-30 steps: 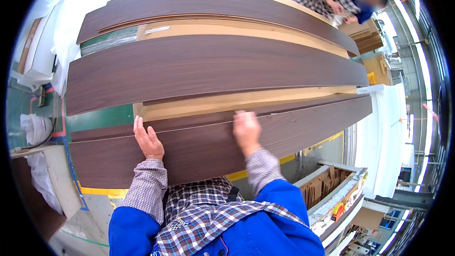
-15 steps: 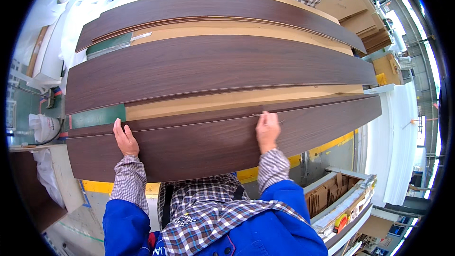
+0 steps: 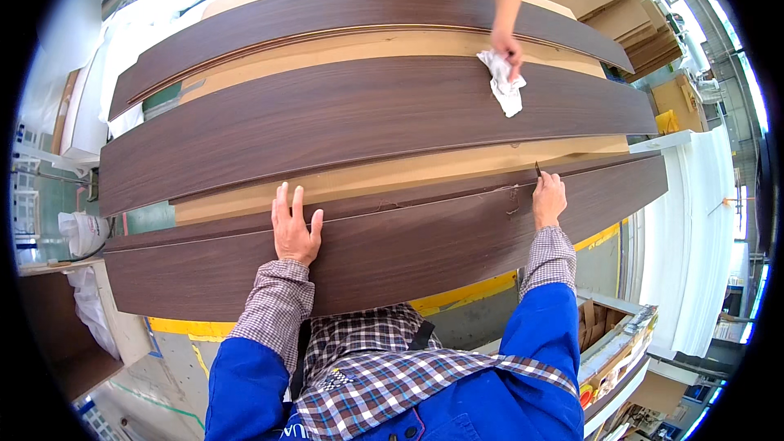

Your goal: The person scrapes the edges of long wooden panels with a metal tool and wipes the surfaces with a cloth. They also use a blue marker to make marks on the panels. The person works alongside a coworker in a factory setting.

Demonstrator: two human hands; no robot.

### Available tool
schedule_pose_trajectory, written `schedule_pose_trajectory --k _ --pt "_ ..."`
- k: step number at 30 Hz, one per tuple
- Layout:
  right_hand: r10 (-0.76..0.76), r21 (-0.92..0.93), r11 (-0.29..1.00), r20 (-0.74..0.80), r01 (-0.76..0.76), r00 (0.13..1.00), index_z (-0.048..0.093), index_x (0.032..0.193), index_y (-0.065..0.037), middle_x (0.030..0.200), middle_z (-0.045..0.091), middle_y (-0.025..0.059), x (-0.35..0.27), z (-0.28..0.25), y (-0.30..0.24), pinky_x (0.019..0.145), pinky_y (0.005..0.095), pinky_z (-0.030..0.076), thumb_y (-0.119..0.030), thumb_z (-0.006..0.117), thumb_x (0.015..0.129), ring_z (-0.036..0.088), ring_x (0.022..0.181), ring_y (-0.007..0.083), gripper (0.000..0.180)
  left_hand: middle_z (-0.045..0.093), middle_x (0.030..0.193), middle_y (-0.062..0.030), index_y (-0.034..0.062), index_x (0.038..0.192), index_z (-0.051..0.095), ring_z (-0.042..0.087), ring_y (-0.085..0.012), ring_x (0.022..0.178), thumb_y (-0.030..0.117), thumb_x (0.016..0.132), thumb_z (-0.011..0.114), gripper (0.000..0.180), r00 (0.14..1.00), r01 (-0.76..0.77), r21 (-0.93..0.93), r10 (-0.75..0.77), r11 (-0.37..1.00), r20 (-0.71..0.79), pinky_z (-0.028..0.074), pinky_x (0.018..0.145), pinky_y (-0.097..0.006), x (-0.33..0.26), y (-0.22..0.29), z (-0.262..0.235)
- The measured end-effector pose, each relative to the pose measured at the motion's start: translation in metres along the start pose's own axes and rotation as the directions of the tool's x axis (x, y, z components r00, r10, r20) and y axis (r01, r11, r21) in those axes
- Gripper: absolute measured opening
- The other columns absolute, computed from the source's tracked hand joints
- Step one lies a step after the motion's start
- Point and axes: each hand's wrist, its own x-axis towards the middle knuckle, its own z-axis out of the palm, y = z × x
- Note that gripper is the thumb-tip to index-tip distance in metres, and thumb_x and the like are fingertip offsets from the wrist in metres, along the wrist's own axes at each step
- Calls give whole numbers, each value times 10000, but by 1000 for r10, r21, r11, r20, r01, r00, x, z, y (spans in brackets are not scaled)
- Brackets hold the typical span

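Pressing left hand [image 3: 294, 233] flat on plank [image 3: 392, 257]; right hand [image 3: 549, 200] grips blade [image 3: 538, 170].

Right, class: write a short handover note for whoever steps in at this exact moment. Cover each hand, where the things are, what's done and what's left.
Left hand: flat, fingers spread, pressing on the nearest dark wood panel.
Right hand: pinching a small dark blade-like tool at that panel's far edge; a scuffed patch lies beside it.
Middle panel: a co-worker's hand wipes it with a white rag.
Done: cannot tell how much of the edge is worked.
Left: probably the rest of the edge.
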Motion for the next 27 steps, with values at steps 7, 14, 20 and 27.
schedule_pose_trajectory --k 7,14,20,27 --pt "-70 233 968 -120 96 990 581 839 -68 764 519 100 -42 -2 -92 624 401 450 -135 519 843 539 732 296 91 302 1397 -228 30 1332 372 310 -402 1281 344 887 515 563 998 69 -15 -69 998 7 266 1062 -470 2 5 3" --pt "-270 567 773 -113 285 956 570 831 -87 701 506 70 -113 -40 -276 553 350 444 -113 529 844 533 658 242 50 330 1380 -226 21 1326 372 330 -387 1271 333 894 500 548 998 55 -22 -55 998 15 284 1052 -459 5 5 6" --pt "-426 753 541 -139 375 894 581 914 -61 746 511 76 -129 -42 -320 589 340 475 -86 582 791 550 699 237 126 397 1342 -221 -12 1299 396 378 -374 1242 285 911 464 494 997 48 -68 -52 997 -58 304 1037 -434 -2 -13 13" --pt "-150 560 805 -128 196 980 595 876 -80 758 521 90 -57 -19 -121 606 373 477 -125 528 868 549 722 276 81 413 1321 -225 -13 1286 405 389 -378 1229 259 925 437 453 996 76 -25 -77 997 -51 312 1033 -426 -2 -12 16"
